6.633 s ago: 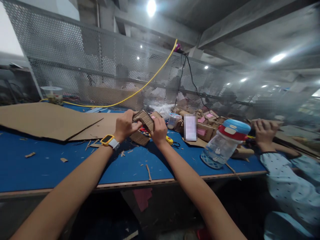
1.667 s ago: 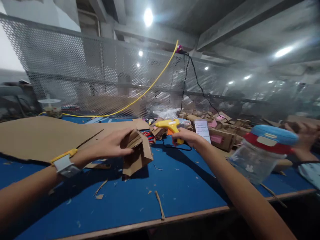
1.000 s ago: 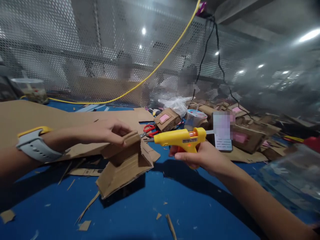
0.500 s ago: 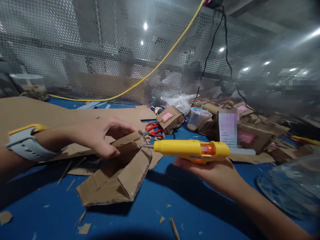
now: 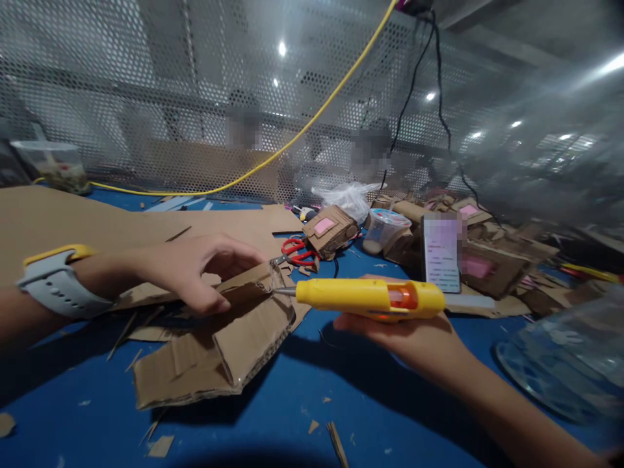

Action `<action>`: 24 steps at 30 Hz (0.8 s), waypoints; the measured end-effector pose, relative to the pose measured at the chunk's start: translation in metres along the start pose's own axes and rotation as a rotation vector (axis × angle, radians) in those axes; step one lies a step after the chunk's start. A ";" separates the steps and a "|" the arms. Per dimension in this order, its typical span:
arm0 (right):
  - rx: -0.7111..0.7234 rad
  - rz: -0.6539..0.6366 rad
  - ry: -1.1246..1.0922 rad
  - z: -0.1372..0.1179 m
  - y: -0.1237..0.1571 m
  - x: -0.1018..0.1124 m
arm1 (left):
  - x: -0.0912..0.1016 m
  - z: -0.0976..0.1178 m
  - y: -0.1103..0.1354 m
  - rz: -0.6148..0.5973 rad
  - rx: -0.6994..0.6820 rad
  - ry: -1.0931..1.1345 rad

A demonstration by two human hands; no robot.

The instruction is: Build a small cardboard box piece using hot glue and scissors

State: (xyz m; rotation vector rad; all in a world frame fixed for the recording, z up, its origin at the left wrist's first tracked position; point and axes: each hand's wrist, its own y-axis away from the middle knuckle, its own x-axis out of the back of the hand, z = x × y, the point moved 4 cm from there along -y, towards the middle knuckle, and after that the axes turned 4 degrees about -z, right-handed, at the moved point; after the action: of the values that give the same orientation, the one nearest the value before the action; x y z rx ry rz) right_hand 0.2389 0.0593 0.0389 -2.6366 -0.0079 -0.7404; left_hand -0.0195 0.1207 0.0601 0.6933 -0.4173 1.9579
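My left hand (image 5: 207, 273), with a watch on its wrist, grips the top edge of a folded cardboard piece (image 5: 256, 335) between thumb and fingers. The piece is tilted above the blue table, its corrugated edges showing. A yellow hot glue gun (image 5: 361, 298) is held in my right hand (image 5: 409, 335), fingers wrapped beneath its body. Its metal nozzle points left and meets the cardboard's upper right corner. An orange light glows on the gun's underside. Red-handled scissors (image 5: 298, 252) lie just behind that corner.
A large cardboard sheet (image 5: 112, 211) covers the left back. Behind the scissors sits a small cardboard model (image 5: 330, 229). A phone (image 5: 441, 253) leans against cardboard pieces, near a plastic cup (image 5: 385, 231). A clear plastic container (image 5: 565, 370) stands at right. Scraps dot the blue table (image 5: 273, 432).
The cardboard piece has swung slightly, its lower end going left. The glue gun has moved a little left and down, its nozzle now lower on the cardboard corner.
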 end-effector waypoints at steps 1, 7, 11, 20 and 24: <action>0.008 -0.039 -0.008 -0.004 0.000 -0.002 | -0.002 -0.001 0.000 -0.036 0.021 0.026; 0.091 -0.178 0.076 -0.023 -0.004 -0.003 | -0.004 -0.001 0.000 -0.105 0.071 0.130; 0.142 -0.108 0.157 -0.016 -0.002 -0.002 | -0.003 -0.002 -0.001 -0.085 0.068 0.155; 0.172 -0.045 0.351 -0.008 0.005 0.000 | -0.007 0.008 -0.005 -0.090 0.041 0.213; 0.189 -0.101 0.380 -0.011 0.006 0.001 | -0.008 0.010 -0.006 -0.107 0.031 0.219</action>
State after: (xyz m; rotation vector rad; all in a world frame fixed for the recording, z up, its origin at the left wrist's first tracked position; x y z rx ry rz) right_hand 0.2348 0.0499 0.0460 -2.2953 -0.1002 -1.2018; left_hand -0.0081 0.1128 0.0632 0.5029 -0.2124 1.9169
